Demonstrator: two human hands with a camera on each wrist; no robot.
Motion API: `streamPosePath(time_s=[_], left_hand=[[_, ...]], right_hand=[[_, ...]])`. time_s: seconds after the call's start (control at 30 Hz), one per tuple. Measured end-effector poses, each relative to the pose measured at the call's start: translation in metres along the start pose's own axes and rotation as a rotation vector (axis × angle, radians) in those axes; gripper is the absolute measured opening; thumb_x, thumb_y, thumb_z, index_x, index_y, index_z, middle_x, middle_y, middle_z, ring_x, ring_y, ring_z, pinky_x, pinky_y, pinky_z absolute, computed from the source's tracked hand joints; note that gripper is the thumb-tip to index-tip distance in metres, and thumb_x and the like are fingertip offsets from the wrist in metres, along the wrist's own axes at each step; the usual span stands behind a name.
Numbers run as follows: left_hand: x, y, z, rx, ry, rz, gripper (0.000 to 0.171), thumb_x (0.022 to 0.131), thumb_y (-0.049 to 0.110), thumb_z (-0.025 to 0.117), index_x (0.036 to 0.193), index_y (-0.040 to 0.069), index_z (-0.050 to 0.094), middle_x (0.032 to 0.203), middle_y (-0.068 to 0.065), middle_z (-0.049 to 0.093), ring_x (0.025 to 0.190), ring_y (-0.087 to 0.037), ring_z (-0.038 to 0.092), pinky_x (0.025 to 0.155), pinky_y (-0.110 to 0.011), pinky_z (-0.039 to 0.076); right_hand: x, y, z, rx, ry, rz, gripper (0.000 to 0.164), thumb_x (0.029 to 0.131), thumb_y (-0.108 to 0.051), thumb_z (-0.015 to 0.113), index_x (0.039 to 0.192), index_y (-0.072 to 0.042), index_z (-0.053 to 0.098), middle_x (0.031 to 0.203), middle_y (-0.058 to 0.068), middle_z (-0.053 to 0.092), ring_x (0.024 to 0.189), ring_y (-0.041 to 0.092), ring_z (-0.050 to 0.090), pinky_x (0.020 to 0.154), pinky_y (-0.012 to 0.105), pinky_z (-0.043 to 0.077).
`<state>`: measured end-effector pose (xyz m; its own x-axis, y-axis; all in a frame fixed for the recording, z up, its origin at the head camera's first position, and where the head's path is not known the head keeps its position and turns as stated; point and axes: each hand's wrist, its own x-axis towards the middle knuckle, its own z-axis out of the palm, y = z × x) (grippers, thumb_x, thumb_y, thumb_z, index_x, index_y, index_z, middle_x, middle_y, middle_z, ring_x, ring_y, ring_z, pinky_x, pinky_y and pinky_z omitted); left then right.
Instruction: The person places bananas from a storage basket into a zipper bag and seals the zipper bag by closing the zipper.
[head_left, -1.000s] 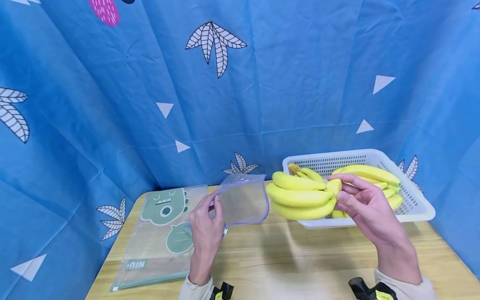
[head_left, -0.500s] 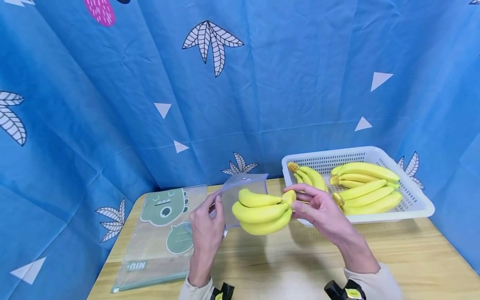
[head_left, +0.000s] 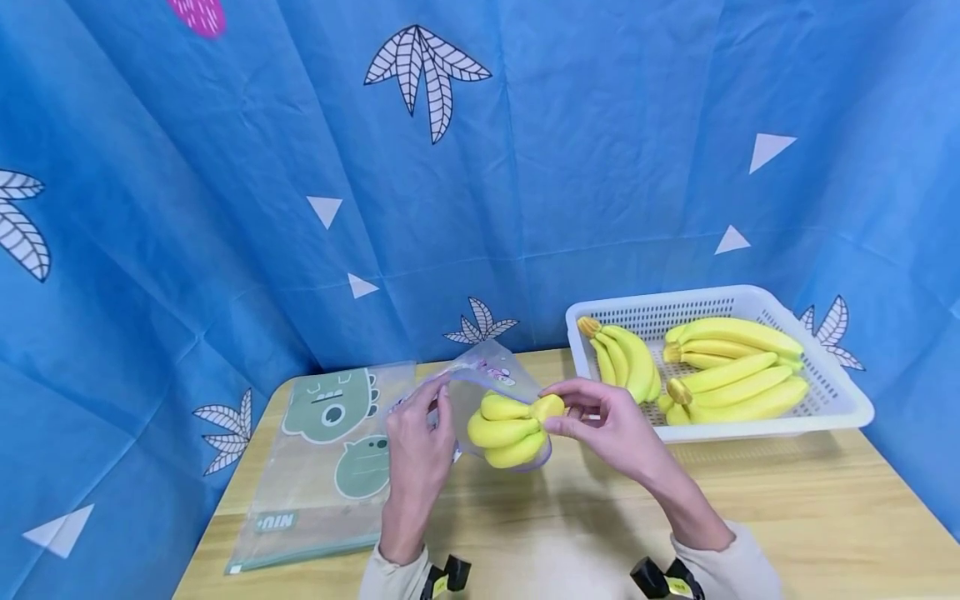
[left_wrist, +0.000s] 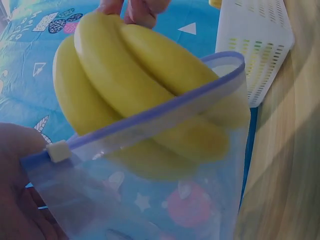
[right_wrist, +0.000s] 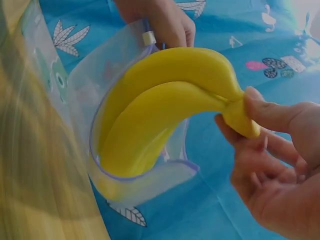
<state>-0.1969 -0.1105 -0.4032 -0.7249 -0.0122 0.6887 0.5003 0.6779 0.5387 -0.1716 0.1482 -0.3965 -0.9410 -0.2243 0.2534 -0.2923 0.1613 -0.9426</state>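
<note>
A bunch of yellow bananas [head_left: 504,432] is partly inside a clear zip bag [left_wrist: 150,200] with a purple rim and a white slider. My right hand [head_left: 607,425] pinches the bunch by its stem end, between thumb and fingers, as the right wrist view shows. The lower ends of the bananas [right_wrist: 165,100] lie within the bag's mouth, while the stem stays outside. At the bag's slider corner, my left hand [head_left: 420,442] grips the edge between thumb and fingers. Its fingertips are partly hidden behind the bag.
A white perforated basket [head_left: 840,392] at the right holds several more bananas [head_left: 742,400] in bunches. Left of my hands, a flat clear zip bag [head_left: 315,500] with green dinosaur prints lies on the wooden table [head_left: 540,550]. A blue patterned curtain [head_left: 600,167] hangs behind the table.
My right hand has carried the banana bunch leftward from in front of the basket into the bag's mouth. My left hand has stayed nearly in place, holding the bag.
</note>
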Motion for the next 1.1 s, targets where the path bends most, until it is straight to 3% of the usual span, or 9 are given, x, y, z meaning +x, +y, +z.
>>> streamPosePath(time_s=[0.17,0.37,0.47,0.57,0.7,0.83,0.93,1.1], left_hand=[[0.001,-0.002,0.001,0.013,-0.025,0.015,0.02,0.1,0.006,0.063,0.113,-0.001,0.076,0.111,-0.017,0.076,0.092,-0.029,0.076,0.08,-0.042,0.063],[0.0,-0.002,0.002,0.023,-0.035,0.004,0.02,0.1,0.008,0.063,0.114,0.002,0.077,0.11,-0.015,0.076,0.092,-0.028,0.076,0.081,-0.045,0.062],[0.0,-0.001,0.004,0.026,-0.045,0.012,0.02,0.1,0.008,0.064,0.114,0.002,0.076,0.109,-0.015,0.076,0.091,-0.028,0.076,0.08,-0.044,0.063],[0.0,0.001,0.005,0.027,-0.058,0.014,0.019,0.1,0.008,0.064,0.114,0.002,0.076,0.11,-0.015,0.076,0.091,-0.028,0.076,0.081,-0.042,0.063],[-0.001,0.004,0.006,0.024,-0.077,0.02,0.019,0.099,0.006,0.065,0.113,0.002,0.077,0.11,-0.015,0.076,0.093,-0.027,0.076,0.081,-0.041,0.062],[-0.002,0.005,0.008,0.027,-0.088,0.035,0.019,0.098,0.006,0.066,0.113,0.001,0.077,0.11,-0.015,0.076,0.093,-0.027,0.076,0.082,-0.04,0.062],[-0.002,0.006,0.008,0.03,-0.093,0.029,0.02,0.098,0.006,0.065,0.114,0.001,0.077,0.11,-0.015,0.076,0.093,-0.027,0.076,0.082,-0.039,0.062],[-0.003,0.008,0.008,0.033,-0.111,-0.002,0.02,0.099,0.008,0.065,0.115,0.002,0.077,0.112,-0.016,0.076,0.096,-0.027,0.076,0.084,-0.04,0.062]], right_hand=[[0.001,0.001,-0.001,0.029,-0.096,-0.012,0.032,0.091,-0.008,0.077,0.121,-0.003,0.069,0.095,0.013,0.07,0.071,0.019,0.068,0.058,0.031,0.059],[0.0,0.003,-0.001,0.077,-0.209,-0.006,0.033,0.097,0.0,0.067,0.129,0.0,0.061,0.121,0.023,0.061,0.065,0.026,0.071,0.057,0.039,0.062],[-0.002,0.002,0.001,-0.006,-0.159,-0.027,0.029,0.094,-0.008,0.074,0.121,-0.004,0.066,0.119,0.016,0.064,0.062,0.019,0.068,0.056,0.033,0.059],[-0.003,-0.001,0.006,-0.188,-0.051,-0.071,0.022,0.09,-0.016,0.08,0.108,-0.011,0.069,0.092,0.002,0.066,0.058,0.009,0.057,0.051,0.025,0.051],[-0.006,-0.005,0.018,-0.425,0.091,-0.153,0.021,0.087,-0.01,0.082,0.103,-0.014,0.068,0.067,-0.011,0.053,0.057,0.002,0.05,0.05,0.022,0.047],[-0.01,-0.008,0.032,-0.525,0.154,-0.22,0.031,0.082,-0.006,0.083,0.109,-0.009,0.068,0.067,-0.01,0.052,0.057,-0.001,0.047,0.05,0.02,0.046],[-0.012,-0.008,0.04,-0.565,0.157,-0.253,0.035,0.081,-0.004,0.086,0.111,-0.008,0.068,0.08,-0.005,0.058,0.058,0.002,0.049,0.05,0.019,0.046],[-0.012,-0.002,0.048,-0.71,0.169,-0.352,0.043,0.075,0.004,0.087,0.112,-0.009,0.069,0.103,0.006,0.067,0.076,0.016,0.067,0.063,0.026,0.059]])
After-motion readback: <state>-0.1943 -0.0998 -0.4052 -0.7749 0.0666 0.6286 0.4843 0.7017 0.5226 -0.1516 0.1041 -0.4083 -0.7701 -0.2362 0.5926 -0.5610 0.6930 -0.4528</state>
